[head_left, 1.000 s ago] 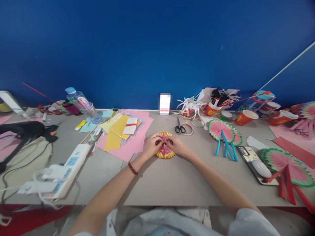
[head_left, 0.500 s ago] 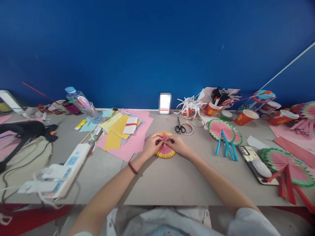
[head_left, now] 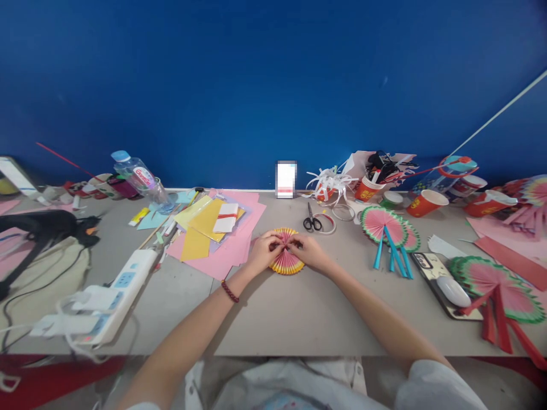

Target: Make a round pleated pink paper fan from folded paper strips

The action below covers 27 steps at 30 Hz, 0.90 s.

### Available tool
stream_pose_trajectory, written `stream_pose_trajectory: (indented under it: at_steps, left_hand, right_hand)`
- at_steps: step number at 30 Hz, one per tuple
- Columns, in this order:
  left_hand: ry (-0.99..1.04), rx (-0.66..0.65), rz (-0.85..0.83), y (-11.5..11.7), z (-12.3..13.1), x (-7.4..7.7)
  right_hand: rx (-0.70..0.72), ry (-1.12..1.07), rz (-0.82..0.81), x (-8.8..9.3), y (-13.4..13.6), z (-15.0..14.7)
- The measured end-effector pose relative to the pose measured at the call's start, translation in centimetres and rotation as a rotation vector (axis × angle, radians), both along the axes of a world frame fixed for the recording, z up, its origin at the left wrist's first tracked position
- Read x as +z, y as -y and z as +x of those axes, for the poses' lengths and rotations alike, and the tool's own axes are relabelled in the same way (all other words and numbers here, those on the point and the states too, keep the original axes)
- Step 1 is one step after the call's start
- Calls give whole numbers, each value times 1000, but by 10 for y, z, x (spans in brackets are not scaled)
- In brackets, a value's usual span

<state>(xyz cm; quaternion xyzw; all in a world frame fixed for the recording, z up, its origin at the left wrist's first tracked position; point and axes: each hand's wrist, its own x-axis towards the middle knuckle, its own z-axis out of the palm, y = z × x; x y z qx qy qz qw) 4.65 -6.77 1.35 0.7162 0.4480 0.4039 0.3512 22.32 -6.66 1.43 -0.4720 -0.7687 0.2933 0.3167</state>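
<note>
A round pleated paper fan (head_left: 287,266), pink with a yellow rim, lies spread on the grey table (head_left: 294,319) in front of me. My left hand (head_left: 266,250) grips it from the left, with thumb and fingertips closed near the centre. From the other side my right hand (head_left: 310,250) pinches the pleats close to the same centre. The fingertips of both hands nearly meet there and hide the middle of the fan. Behind the fan lie black scissors (head_left: 312,221) and a roll of tape (head_left: 328,224).
Pink and yellow paper sheets (head_left: 196,245) and a power strip (head_left: 128,285) lie to the left, below a plastic bottle (head_left: 143,179). Finished-looking fans with blue handles (head_left: 384,228), a phone (head_left: 431,282), a mouse (head_left: 453,291) and paper cups (head_left: 427,203) are at the right.
</note>
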Motion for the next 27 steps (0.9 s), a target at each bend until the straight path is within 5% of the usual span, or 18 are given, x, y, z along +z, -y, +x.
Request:
stream_pose_trajectory:
  at_steps: [27]
  left_hand:
    - [-66, 19, 43, -1, 1, -5]
  right_hand:
    - [10, 41, 146, 6, 6, -1]
